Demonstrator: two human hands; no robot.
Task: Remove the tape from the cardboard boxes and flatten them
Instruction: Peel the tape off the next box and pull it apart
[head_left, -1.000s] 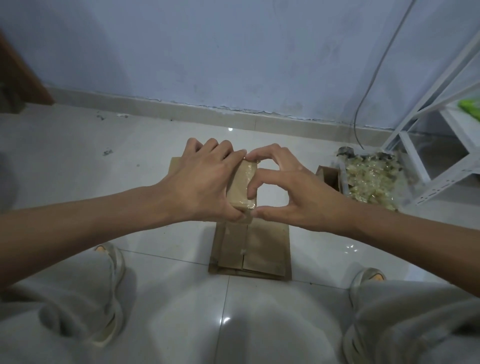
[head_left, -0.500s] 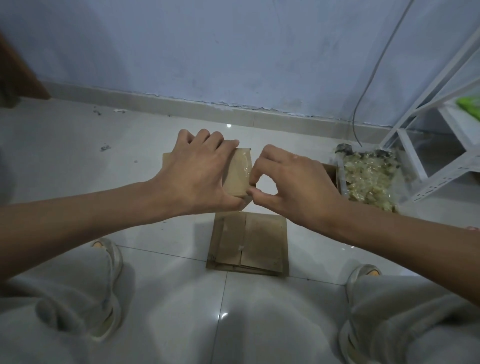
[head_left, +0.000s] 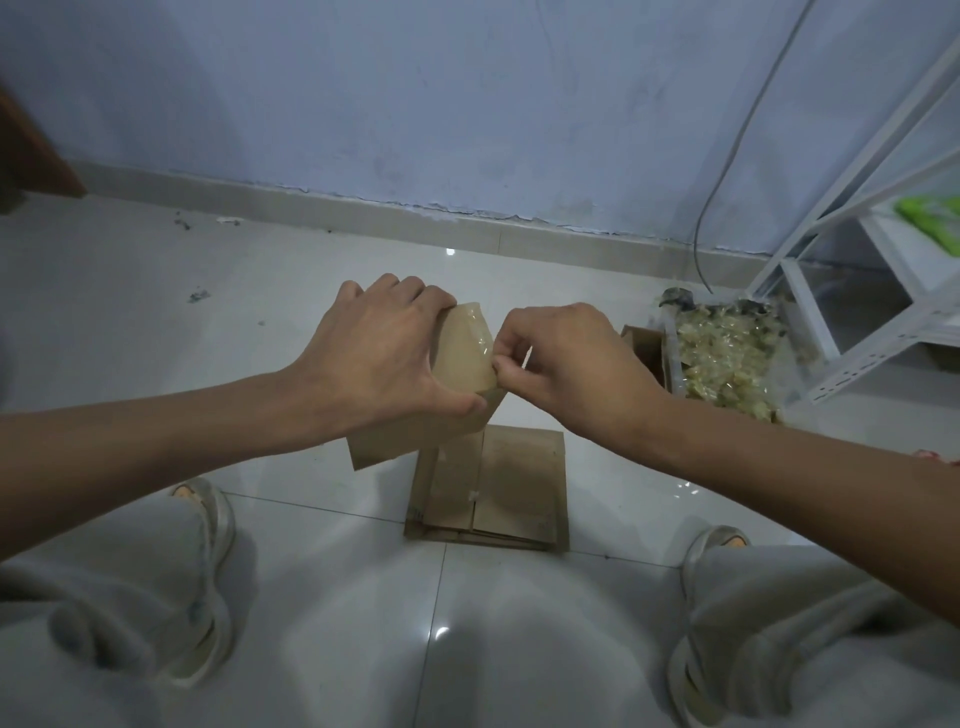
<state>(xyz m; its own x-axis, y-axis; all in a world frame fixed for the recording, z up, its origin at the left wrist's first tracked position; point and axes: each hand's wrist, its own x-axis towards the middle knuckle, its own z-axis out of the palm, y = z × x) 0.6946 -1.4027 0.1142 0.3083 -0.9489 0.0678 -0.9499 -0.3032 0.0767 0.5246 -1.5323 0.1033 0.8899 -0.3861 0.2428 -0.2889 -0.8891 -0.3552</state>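
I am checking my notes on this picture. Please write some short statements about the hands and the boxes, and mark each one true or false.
1. The left hand grips the box. True.
2. The right hand rests flat on the floor. False: it pinches at the box's taped edge.
3. A flat cardboard stack lies on the floor below the hands. True.
4. The held box rests on the stack. False: it is held above it.

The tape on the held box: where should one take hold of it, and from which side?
Pinch the tape at its edge on the box's right side, coming from the right, as the right hand does. The left hand covers the box from the left, so only that side is free.
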